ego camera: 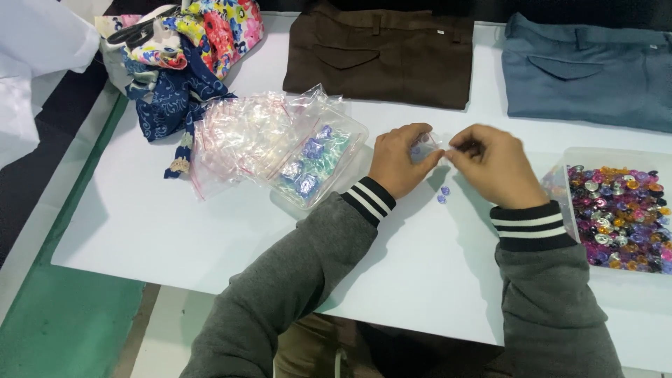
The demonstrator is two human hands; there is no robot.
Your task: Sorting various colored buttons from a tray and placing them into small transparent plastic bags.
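Nearest to us are our two grey sleeves with striped cuffs, which reach over the white bench (175, 231). Our left hand (400, 159) and right hand (490, 166) meet in the middle of the bench, both curled, with the fingertips pinched on a small clear bag (428, 145) held between them, a little above the surface. Neither hand is open; each one grips one side of the bag.

We judge that the step in hand is filling or closing this bag. To do it well, we should keep the mouth of the bag upward and hold both edges tight and level, so that nothing slips out. Two or three loose purple beads (442, 194) lie on the bench just below the hands; they should be picked up.

The bag is partly hidden by the fingers, so its direction is hard to tell. Its long axis seems to run left to right, from one hand to the other.

To the right stands a clear tray (570, 157) of mixed coloured beads. To the left lies a pile of empty bags (245, 136) beside a container of filled bags (315, 161). Far away lie folded brown trousers (381, 52) and blue trousers (588, 70).
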